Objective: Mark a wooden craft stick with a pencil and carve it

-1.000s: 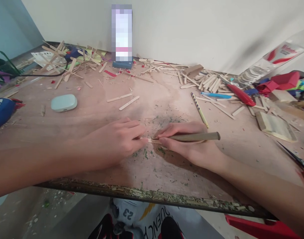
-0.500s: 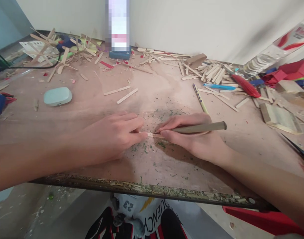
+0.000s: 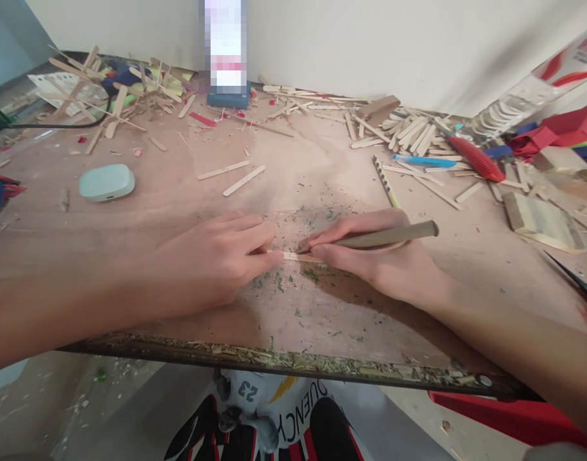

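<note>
A small pale wooden craft stick (image 3: 293,256) lies flat on the pinkish board (image 3: 322,314), between my two hands. My left hand (image 3: 216,262) rests on the board with its fingertips pressing the stick's left end. My right hand (image 3: 370,253) grips a tool with a round olive-brown handle (image 3: 394,235) like a pen, its tip down on the stick. The tool's blade end is hidden by my fingers. Green and wood shavings (image 3: 293,278) lie scattered around the stick.
Two loose craft sticks (image 3: 235,176) lie beyond my hands. A white oval case (image 3: 105,182) sits at the left, a striped pencil (image 3: 384,181) and a red comb (image 3: 476,159) at the right. Heaps of sticks (image 3: 408,137) line the back wall.
The view has shifted slightly, so everything sits a little higher in the picture. Both hands stay on the stick; the tool handle has tilted up a little.
</note>
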### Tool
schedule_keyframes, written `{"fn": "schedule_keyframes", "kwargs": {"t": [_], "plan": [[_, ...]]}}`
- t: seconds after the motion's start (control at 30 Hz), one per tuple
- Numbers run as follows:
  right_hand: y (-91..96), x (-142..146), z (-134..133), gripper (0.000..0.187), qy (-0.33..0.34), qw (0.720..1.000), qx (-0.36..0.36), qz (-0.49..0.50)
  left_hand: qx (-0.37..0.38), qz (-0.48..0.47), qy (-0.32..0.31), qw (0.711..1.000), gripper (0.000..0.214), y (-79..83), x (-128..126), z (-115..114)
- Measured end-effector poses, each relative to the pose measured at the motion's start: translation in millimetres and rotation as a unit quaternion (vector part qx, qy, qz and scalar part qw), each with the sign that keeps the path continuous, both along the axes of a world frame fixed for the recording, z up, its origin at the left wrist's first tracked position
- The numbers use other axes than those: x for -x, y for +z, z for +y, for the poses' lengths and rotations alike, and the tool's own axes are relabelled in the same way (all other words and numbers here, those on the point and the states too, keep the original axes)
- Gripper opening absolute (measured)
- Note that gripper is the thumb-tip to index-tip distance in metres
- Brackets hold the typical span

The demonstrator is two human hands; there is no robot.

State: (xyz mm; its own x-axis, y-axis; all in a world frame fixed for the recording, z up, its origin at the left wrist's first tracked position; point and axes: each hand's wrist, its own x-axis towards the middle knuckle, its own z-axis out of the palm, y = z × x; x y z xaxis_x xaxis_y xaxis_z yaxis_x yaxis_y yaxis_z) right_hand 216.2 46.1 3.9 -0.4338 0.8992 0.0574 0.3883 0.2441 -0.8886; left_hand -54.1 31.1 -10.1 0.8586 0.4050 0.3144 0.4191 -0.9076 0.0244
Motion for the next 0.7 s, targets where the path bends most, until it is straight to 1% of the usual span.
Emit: {"fn": "schedule_keyframes", "kwargs": {"t": [0.13, 0.27, 0.37, 0.53, 0.7], "plan": [[0.3, -0.7, 0.7, 0.007, 0.001, 1.000, 0.003, -0.001, 0.010, -0.025, 0.009, 1.000, 0.041, -4.5, -0.8, -1.3], [0.8, -2.0, 1.6, 0.009, 0.006, 1.000, -0.003, -0.006, 0.023, -0.028, 0.011, 0.999, 0.045, -6.5, -1.8, -0.7], [1.9, -2.3, 2.2, 0.007, 0.010, 1.000, -0.006, -0.007, 0.025, -0.020, 0.018, 0.999, 0.044, -6.6, -2.0, -0.8], [1.2, -2.0, 1.7, 0.005, 0.008, 1.000, -0.004, 0.001, 0.015, -0.004, 0.008, 1.000, 0.042, -0.7, -2.0, -1.4], [-2.2, -3.9, 1.1, 0.003, 0.014, 1.000, -0.003, 0.007, -0.003, 0.014, -0.002, 1.000, 0.045, 6.5, -3.4, -1.4]]}}
